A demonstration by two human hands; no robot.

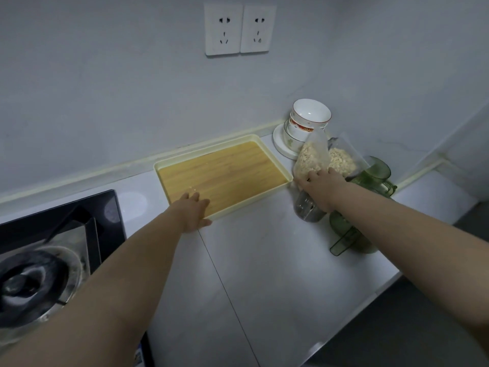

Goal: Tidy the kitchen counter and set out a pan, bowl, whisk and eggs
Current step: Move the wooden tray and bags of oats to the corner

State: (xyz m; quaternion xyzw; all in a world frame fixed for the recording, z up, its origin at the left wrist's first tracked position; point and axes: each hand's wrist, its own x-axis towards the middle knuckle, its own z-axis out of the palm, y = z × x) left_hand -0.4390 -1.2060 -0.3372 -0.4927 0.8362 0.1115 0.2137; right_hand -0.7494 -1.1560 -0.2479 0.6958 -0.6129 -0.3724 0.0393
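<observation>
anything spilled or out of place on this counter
A few pale crumbs lie on the wooden tray beside the left hand, likely spilled. A green jug lies tipped on its side under the right forearm.

head-worn view, down onto counter

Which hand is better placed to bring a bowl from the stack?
Right. The right hand is at the oat bag just before the bowl stack; the left hand rests on the tray.
</observation>
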